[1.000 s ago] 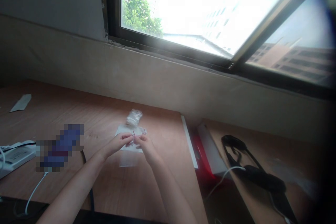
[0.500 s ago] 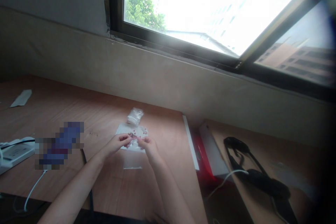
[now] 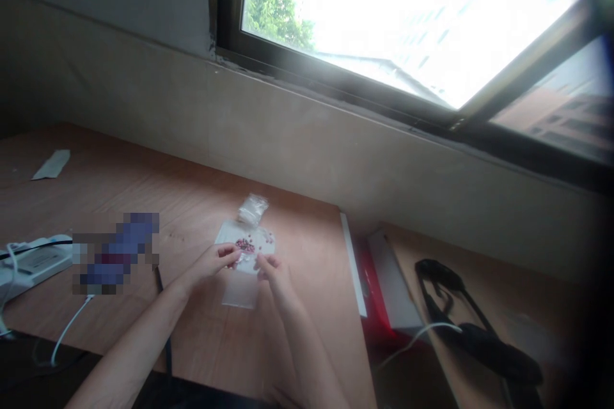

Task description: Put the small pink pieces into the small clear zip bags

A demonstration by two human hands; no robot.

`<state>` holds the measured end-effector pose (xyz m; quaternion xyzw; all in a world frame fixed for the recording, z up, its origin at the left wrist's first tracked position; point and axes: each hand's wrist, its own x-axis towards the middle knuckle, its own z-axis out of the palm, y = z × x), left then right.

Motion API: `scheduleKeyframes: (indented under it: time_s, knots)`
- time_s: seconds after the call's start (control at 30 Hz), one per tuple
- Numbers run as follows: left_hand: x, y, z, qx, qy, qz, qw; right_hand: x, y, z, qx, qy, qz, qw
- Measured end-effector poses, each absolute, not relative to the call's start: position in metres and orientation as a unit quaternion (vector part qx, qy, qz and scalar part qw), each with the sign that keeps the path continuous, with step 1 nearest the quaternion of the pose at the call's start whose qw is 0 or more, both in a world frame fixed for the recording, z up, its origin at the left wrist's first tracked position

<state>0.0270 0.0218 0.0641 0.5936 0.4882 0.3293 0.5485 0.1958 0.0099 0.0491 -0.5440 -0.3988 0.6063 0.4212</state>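
Observation:
My left hand is closed in a pinch at the left side of a small clear plastic bag, which lies partly over the front edge of a white sheet. Opposite it, my right hand has its thumb and forefinger pressed together; whatever is between them is too small to make out. A little pile of dark red beads sits on the sheet just beyond my fingertips, with a few loose ones to its right. Behind the sheet rests a bundle of clear plastic bags.
On the left are a phone-like blurred object with a white cable and a white power strip. A paper scrap lies farther back. Past the table's right edge, a red item and a black strapped object show.
My right fingertips have drawn slightly away from the left ones, and more of the bead pile shows. The camera view has shifted a little.

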Motion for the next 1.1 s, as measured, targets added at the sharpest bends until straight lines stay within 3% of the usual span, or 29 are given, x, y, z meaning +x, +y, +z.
scheduleKeyframes:
  time_s: [0.17,0.4,0.63,0.93,1.1]
  knots:
    - [0.015,0.03,0.045,0.578,0.527,0.35,0.516,0.192,0.01,0.031,-0.557,-0.374,0.618,0.41]
    - [-0.003,0.026,0.001,0.613,0.56,0.32,0.456,0.194,0.112,0.048,-0.62,-0.438,0.458,0.463]
    - [0.003,0.024,-0.001,0.621,0.591,0.34,0.385,0.189,0.198,0.046,-0.657,-0.549,0.319,0.406]
    - [0.002,0.028,-0.007,0.622,0.592,0.343,0.38,0.186,0.198,0.051,-0.728,-0.529,0.199,0.387]
    - [0.002,0.026,-0.01,0.632,0.593,0.334,0.37,0.21,0.131,0.041,-0.739,-0.508,0.166,0.41]
